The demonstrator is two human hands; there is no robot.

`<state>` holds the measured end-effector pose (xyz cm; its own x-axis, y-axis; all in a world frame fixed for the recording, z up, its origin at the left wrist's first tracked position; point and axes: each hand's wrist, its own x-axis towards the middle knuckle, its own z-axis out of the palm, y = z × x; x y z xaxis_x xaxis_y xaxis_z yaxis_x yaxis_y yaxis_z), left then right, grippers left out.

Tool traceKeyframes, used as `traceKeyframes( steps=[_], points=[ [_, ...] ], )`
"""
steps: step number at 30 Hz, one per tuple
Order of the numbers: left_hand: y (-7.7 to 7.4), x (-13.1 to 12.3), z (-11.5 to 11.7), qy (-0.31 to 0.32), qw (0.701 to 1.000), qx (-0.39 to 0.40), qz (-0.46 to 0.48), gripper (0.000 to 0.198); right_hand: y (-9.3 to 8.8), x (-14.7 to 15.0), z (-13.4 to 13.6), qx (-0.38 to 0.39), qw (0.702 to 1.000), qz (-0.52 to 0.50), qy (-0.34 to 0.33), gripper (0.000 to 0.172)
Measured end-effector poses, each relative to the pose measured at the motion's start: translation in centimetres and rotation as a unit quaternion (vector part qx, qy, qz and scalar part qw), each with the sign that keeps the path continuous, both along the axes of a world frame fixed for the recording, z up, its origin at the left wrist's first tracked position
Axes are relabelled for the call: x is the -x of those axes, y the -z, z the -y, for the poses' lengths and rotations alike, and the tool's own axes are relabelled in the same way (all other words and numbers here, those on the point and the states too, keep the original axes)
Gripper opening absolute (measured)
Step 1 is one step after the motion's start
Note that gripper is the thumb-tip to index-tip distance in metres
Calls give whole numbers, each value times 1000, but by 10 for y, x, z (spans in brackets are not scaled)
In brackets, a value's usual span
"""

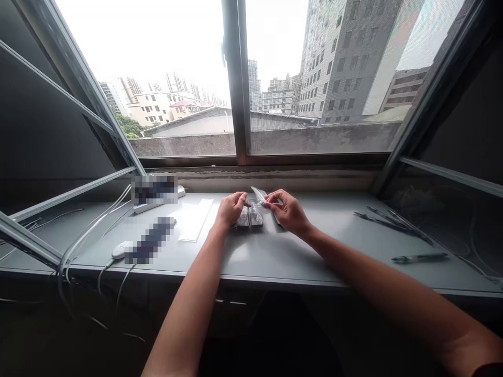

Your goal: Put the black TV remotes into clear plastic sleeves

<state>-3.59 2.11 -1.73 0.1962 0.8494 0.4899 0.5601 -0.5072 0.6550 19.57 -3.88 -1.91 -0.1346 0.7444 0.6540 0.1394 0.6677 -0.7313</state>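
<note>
My right hand [288,210] pinches a thin, clear plastic bag [258,195] between thumb and fingers, its upper corner sticking up to the left. My left hand [231,209] is closed, thumb against fingertips; what it holds, if anything, is too small to make out. Between the hands, small dark-edged packets [256,215] with a shiny, clear wrapping lie side by side on the grey table [251,262]. The left fingers partly cover the leftmost packet. Another dark edge shows just under my right hand, mostly hidden.
Left of my hands lies a white sheet [196,220]. Farther left are a white power strip [181,191], a blurred-out device [151,241], a white mouse-like object [118,251] and loose cables [84,230]. Pens [420,258] and dark thin tools [393,222] lie at right. A window stands behind.
</note>
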Motion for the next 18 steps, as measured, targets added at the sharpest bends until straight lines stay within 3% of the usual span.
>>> traceKeyframes(
  steps=[4,6,9,11,14,18],
  points=[
    [-1,1,-1,14,995,31,93,53,0,7,9,-117,988,94,-39,21],
    [-1,1,-4,25,982,57,176,62,0,10,12,-142,981,123,-51,15],
    [-2,1,-7,97,948,106,286,64,1,11,14,-141,979,141,-48,12],
    [-3,0,-7,138,923,128,336,59,2,11,14,-108,985,127,-51,15],
    [-4,0,-7,142,901,135,387,55,4,11,13,-4,994,54,-93,23],
    [-5,2,-7,122,893,132,413,53,1,15,13,169,975,-49,-134,60]
  ],
)
